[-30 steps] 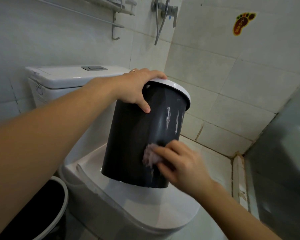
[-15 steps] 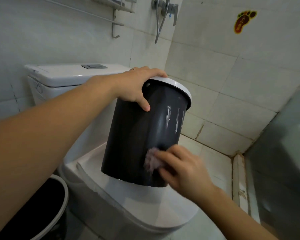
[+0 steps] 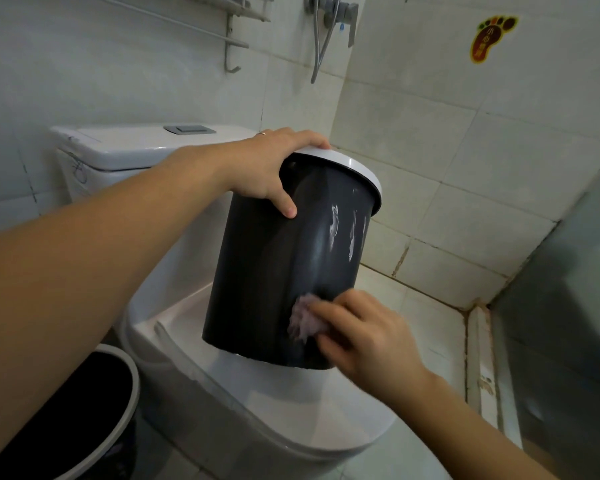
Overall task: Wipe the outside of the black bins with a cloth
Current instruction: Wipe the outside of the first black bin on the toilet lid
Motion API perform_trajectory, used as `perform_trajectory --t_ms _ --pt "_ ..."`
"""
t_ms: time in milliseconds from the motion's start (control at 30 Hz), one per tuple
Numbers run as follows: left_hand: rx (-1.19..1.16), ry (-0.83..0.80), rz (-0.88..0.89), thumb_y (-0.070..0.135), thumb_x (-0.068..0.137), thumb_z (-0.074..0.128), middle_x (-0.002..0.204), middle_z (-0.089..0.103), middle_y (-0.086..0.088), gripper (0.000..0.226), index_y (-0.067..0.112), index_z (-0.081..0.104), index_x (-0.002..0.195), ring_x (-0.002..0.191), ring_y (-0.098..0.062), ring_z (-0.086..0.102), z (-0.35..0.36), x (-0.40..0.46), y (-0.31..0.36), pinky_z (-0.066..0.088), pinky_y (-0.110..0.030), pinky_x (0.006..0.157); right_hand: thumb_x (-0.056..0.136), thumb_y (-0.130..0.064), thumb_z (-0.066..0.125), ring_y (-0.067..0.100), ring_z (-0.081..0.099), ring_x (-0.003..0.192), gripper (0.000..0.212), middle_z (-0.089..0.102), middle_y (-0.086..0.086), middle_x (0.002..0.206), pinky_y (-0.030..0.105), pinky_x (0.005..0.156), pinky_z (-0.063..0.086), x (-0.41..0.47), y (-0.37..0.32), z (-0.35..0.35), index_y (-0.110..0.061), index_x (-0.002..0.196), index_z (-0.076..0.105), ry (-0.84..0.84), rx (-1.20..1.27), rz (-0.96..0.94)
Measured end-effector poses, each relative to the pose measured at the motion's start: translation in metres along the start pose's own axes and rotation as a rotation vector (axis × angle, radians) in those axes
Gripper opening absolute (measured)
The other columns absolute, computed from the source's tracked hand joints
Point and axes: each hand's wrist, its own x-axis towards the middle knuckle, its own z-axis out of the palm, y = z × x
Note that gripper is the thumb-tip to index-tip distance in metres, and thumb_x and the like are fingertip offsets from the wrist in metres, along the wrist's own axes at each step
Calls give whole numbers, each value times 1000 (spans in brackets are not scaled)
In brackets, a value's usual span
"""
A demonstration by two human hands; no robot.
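Second black round bin with white rim (image 3: 84, 410): being left at the lower left beside the toilet, not yet touched. White ceramic toilet with closed lid (image 3: 257, 403): being used as a stand. Left hand (image 3: 267, 168): being kept clamped over the white rim ring of the black round plastic bin (image 3: 267, 271), thumb on the wall. This bin is being held tilted on the lid. Small pale pink cloth (image 3: 303, 320): being pressed to the lower wall by the right hand (image 3: 364, 336), fingers curled round it; position little changed within the last second, so rubbing is judged local. White smears (image 3: 335, 226) are remaining higher up; wiping is judged unfinished.
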Motion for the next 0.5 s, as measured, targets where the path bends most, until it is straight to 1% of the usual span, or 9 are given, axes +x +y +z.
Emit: perform_trajectory --t_ms 67,100,167,233,333,400,500 --pt "4 2 -2 23 63 92 143 39 4 105 47 30 144 132 -23 34 0 0 0 32 -39 108 89 -27 64 21 58 75 27 61 3 91 36 55 52 9 3 -3 -17 113 71 63 8 114" --pt "7 1 -5 23 63 92 143 38 5 105 48 30 144 132 -23 34 0 0 0 32 -40 108 89 -27 65 21 58 75 26 61 3 91 36 54 52 11 3 -3 -16 112 71 74 12 136" --pt "6 -5 -8 23 62 92 139 39 7 105 48 30 143 131 -22 34 -1 0 -1 33 -40 107 88 -26 66 20 57 74 26 60 3 90 32 55 51 8 1 -2 -17 112 70 51 16 92" --pt "-3 -11 -9 23 61 92 130 38 12 105 49 31 142 129 -21 35 -1 0 -1 34 -39 105 89 -28 64 19 53 73 26 57 2 88 28 55 46 -1 -3 0 -19 113 69 -17 28 -12" --pt "-14 -13 -9 24 61 93 127 37 15 104 50 31 141 127 -20 36 -1 0 -2 35 -39 106 91 -30 63 17 51 71 23 57 1 87 27 54 46 -12 -5 1 -21 112 68 -100 34 -140" --pt "-11 -9 -6 24 60 93 131 40 12 105 50 31 141 128 -21 36 -1 -1 -2 35 -42 108 91 -29 63 18 53 72 25 58 1 88 29 55 47 -7 -1 0 -21 114 69 -83 25 -145" --pt "2 5 2 23 58 93 139 41 6 107 47 32 142 130 -22 36 -1 -1 -1 34 -44 110 89 -25 65 24 58 74 31 60 4 89 34 56 50 16 9 -7 -20 119 70 3 -3 -37"
